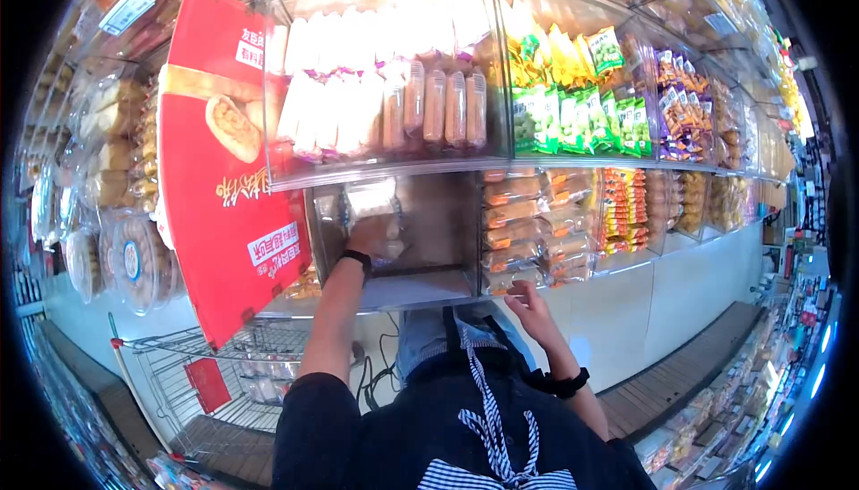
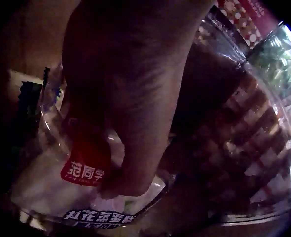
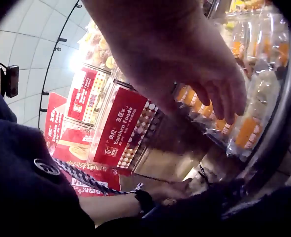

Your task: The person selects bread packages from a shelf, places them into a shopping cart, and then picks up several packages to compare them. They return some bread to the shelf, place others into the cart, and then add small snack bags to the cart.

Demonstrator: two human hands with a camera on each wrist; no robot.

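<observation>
In the head view my left hand (image 1: 369, 238) reaches into a lower compartment (image 1: 438, 221), at a pale, clear-wrapped package (image 1: 374, 199). The left wrist view is dark; there my left hand (image 2: 135, 98) grips the package (image 2: 41, 190), which has a red label and white lettering, with the thumb low on its wrapping. Part of the fingers is hidden. My right hand (image 1: 534, 313) is held in front of the shelf edge, fingers loosely bent and holding nothing. In the right wrist view that hand (image 3: 190, 64) is nearest to orange-labelled packs (image 3: 249, 131).
A large red sign (image 1: 215, 150) stands left of the compartment. Above it is a clear bin of wrapped sticks (image 1: 429, 105), with green snack packs (image 1: 573, 119) to the right. A wire cart (image 1: 242, 347) is at lower left. Clear divider walls and shelf edges surround the left hand.
</observation>
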